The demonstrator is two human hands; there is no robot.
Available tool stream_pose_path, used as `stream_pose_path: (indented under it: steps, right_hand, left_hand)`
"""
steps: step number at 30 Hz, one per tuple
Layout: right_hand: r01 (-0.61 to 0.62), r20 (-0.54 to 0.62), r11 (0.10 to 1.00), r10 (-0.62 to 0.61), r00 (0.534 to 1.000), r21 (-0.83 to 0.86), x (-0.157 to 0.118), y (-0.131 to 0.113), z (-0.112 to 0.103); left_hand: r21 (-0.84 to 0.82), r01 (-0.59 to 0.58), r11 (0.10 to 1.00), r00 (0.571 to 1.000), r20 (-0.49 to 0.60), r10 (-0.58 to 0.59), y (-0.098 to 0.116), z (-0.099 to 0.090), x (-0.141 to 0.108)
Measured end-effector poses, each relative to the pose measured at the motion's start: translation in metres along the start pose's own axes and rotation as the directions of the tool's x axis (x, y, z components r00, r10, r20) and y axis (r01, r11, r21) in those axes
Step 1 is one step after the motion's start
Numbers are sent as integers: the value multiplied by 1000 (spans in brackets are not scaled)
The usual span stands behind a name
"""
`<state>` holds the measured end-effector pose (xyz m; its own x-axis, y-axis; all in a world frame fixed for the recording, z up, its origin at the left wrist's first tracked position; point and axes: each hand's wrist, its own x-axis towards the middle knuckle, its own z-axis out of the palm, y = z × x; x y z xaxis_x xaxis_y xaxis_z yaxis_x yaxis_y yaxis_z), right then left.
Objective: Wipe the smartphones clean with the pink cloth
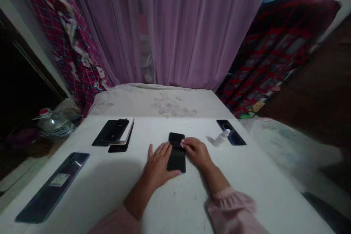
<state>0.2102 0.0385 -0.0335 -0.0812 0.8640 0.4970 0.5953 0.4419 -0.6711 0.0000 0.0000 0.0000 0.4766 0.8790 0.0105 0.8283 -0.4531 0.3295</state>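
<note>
A black smartphone [177,159] lies flat on the white table in front of me. My left hand [157,166] rests along its left side, fingers stretched and apart, the thumb reaching across the phone's near end. At the phone's upper right, my right hand [196,150] pinches a small crumpled pale wipe [182,143] against the dark surface. Whether the wipe is tissue or cloth I cannot tell. To the right of that hand is a small white bottle [221,138] with a white cap.
A dark blue phone [236,138] lies beside the bottle. At the left, several phones are stacked, a black phone [120,129] on top. Nearer lies a large dark phone [59,181] with a pale label. Behind the white tabletop [175,208] hang purple curtains [186,29].
</note>
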Motion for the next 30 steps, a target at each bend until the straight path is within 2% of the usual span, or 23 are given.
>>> stream_pose_path:
  steps: [12,23,30]
  right_hand:
    - [-91,-52,995,89,995,-38,25,13,11]
    - [-60,34,994,57,998,93,1,2,2]
    - [-156,-25,988,157,987,11,27,12,11]
  left_hand:
    - [-11,-6,1000,1000,-1,6,0,0,2]
    - [-11,-16,1000,1000,-12,16,-2,1,2]
    - [-6,-19,1000,1000,-12,19,-2,1,2]
